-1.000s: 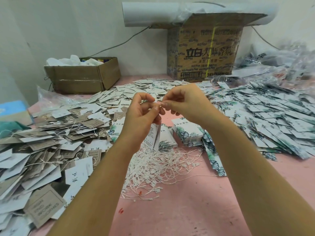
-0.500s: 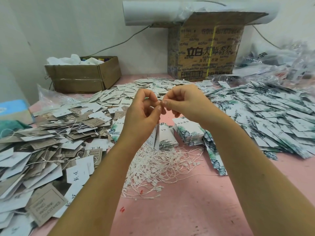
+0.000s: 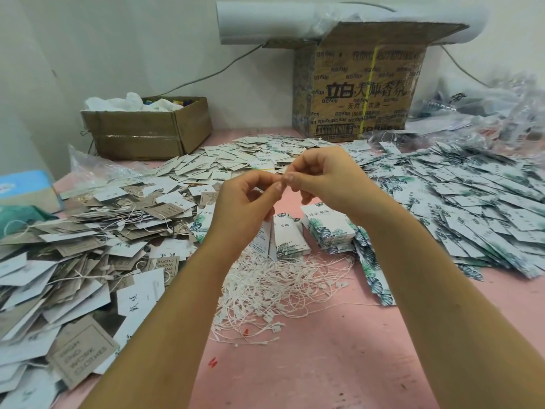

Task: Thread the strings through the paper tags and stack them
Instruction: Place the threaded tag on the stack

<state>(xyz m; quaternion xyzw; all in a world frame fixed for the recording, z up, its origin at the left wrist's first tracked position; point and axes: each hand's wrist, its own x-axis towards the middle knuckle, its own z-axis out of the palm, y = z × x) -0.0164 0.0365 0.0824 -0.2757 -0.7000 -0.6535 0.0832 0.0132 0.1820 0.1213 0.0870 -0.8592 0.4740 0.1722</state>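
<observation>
My left hand [image 3: 244, 208] and my right hand [image 3: 327, 178] meet fingertip to fingertip above the pink table [image 3: 324, 364]. A pair of white leaf-print paper tags [image 3: 267, 240] hangs down from my left hand's grip. My right hand pinches something small at the top of the tags; the string there is too thin to make out. A tangle of white strings [image 3: 274, 287] lies on the table below my hands. Small neat stacks of leaf-print tags [image 3: 327, 231] stand just behind it.
Strung grey and white tags [image 3: 73, 255] are heaped at the left. Loose leaf-print tags [image 3: 472, 211] cover the right side. A low cardboard box [image 3: 147, 131] and a tall printed carton [image 3: 359, 93] stand against the back wall. Plastic bags [image 3: 501, 107] lie far right.
Both hands stay together at the same spot; only the fingers have shifted slightly. The hanging tags have barely moved.
</observation>
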